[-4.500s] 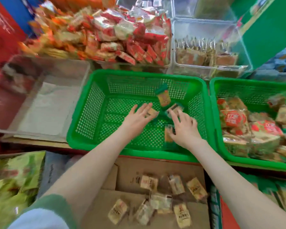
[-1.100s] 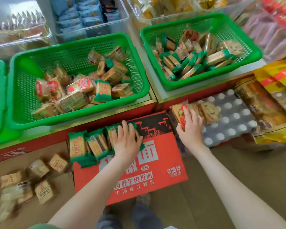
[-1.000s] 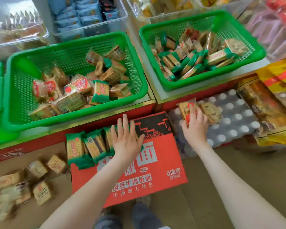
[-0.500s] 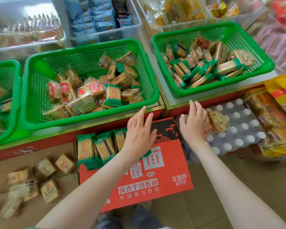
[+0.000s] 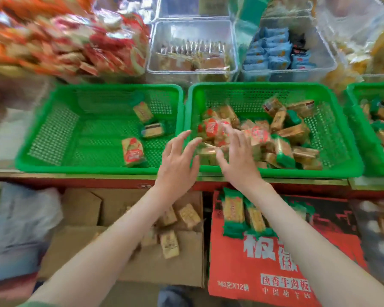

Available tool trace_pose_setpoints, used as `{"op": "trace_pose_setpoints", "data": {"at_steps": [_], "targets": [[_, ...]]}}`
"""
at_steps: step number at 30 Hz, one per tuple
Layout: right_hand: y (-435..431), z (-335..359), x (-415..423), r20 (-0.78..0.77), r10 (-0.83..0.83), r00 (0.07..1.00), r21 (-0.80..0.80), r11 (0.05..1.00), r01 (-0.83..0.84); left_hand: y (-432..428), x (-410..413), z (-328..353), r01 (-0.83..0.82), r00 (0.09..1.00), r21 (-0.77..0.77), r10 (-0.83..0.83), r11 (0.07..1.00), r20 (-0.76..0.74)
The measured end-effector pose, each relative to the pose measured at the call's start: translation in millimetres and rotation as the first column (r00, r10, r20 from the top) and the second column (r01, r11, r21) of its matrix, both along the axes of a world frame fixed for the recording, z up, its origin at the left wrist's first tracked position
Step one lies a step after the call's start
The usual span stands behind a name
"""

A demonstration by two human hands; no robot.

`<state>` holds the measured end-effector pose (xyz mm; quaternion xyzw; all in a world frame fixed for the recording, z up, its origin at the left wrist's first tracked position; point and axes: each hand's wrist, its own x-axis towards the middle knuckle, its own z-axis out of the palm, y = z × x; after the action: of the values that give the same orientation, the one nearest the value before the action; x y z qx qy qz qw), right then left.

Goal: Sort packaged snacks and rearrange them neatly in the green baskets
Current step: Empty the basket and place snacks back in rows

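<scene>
Over the front rim of the middle green basket, my right hand hovers with fingers spread, grasping nothing, above the heap of mixed snack packets; my left hand, likewise released, hangs over the join with the left green basket, which holds three packets; below the shelf, green-ended packets lie on a red carton; pale packets lie on a cardboard box; the edges of the view are blurred.
</scene>
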<state>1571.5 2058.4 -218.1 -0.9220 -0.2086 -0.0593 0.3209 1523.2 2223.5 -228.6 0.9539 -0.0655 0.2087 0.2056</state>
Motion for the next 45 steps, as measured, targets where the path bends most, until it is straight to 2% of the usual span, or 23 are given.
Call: {"op": "trace_pose_setpoints", "data": {"at_steps": [2,5,6,8,12,15,19,23,26,27,29,31,34,36,38,42,45], "targets": [[55,-3,3,-0.036,0.099,0.994,-0.028,0.995,-0.1,61,1,-4,-0.043,0.997,0.071,0.047,0.997,-0.058],[127,-10,12,-0.197,0.212,0.957,-0.056,0.972,-0.227,138,10,-11,-0.015,0.98,0.155,0.045,0.988,-0.192],[148,-13,18,-0.229,0.22,0.948,-0.128,0.959,-0.254,161,15,-15,0.003,0.972,0.188,0.041,0.982,-0.23],[186,-22,32,-0.263,0.223,0.939,-0.312,0.901,-0.301,202,27,-22,0.03,0.95,0.273,0.057,0.961,-0.307],[249,-44,44,-0.47,0.171,0.866,-0.346,0.867,-0.359,251,38,-37,0.048,0.905,0.303,0.087,0.952,-0.416],[275,-64,41,-0.59,0.071,0.804,-0.399,0.841,-0.367,262,35,-43,0.071,0.892,0.244,0.047,0.967,-0.449],[280,-68,45,-0.577,0.016,0.817,-0.381,0.879,-0.286,260,37,-47,0.083,0.84,0.256,0.07,0.963,-0.537],[256,-52,52,-0.507,-0.059,0.86,-0.332,0.934,-0.132,247,41,-46,0.087,0.808,0.251,0.079,0.964,-0.583],[231,-42,55,-0.445,-0.082,0.892,-0.342,0.936,-0.085,232,45,-48,0.078,0.733,0.256,0.118,0.963,-0.669],[224,-39,56,-0.431,-0.075,0.899,-0.346,0.934,-0.088,227,49,-50,0.121,0.697,0.259,0.104,0.958,-0.709],[214,-37,54,-0.439,-0.047,0.897,-0.339,0.933,-0.118,221,57,-55,0.339,0.628,0.284,0.009,0.897,-0.778],[209,-38,52,-0.443,-0.008,0.896,-0.354,0.92,-0.167,220,66,-57,0.568,0.568,0.325,-0.075,0.756,-0.819],[211,-44,50,-0.427,-0.013,0.904,-0.398,0.9,-0.175,227,78,-58,0.724,0.55,0.395,-0.128,0.565,-0.825],[212,-47,50,-0.418,-0.028,0.908,-0.42,0.892,-0.166,234,83,-59,0.767,0.525,0.4,-0.132,0.502,-0.841],[213,-50,50,-0.392,-0.031,0.919,-0.442,0.883,-0.159,242,86,-59,0.757,0.519,0.403,-0.097,0.514,-0.85],[218,-55,51,-0.403,-0.021,0.915,-0.42,0.893,-0.164,253,87,-59,0.615,0.566,0.418,-0.006,0.669,-0.824],[220,-54,49,-0.407,-0.015,0.913,-0.349,0.927,-0.14,256,80,-58,0.535,0.583,0.417,0.036,0.735,-0.811]]}}
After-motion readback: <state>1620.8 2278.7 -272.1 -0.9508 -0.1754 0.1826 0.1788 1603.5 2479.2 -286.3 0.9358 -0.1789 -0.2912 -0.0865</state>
